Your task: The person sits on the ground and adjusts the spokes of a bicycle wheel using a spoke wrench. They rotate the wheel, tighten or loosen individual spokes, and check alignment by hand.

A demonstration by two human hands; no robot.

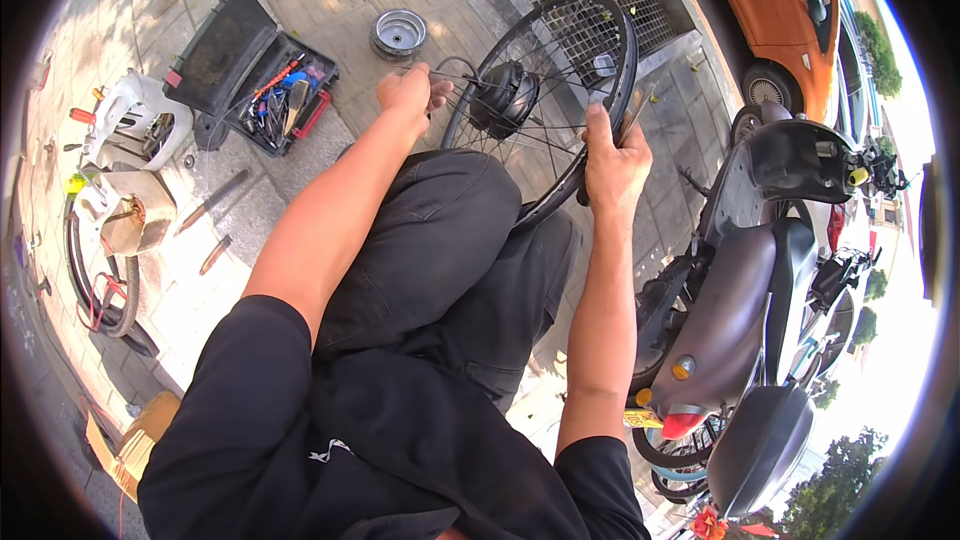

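A spoked wheel (628, 52) with a black rim and no tire stands tilted before my knees. Its large dark hub motor (503, 100) sits amid the spokes, with a black cable curving out on the left. My right hand (615, 162) is closed on the right side of the rim, thumb on top. A thin metal piece sticks up beside those fingers; its kind is unclear. My left hand (408, 92) is closed just left of the hub, fingers curled. Something thin runs from it toward the hub, but I cannot make out what it is.
An open black toolbox (285, 100) with hand tools lies at the left, near a grey metal wheel hub (398, 34). White plastic containers (128, 208), a tire (122, 295) and a cardboard box (140, 440) are further left. Scooters (720, 300) and an orange car (775, 10) stand at the right.
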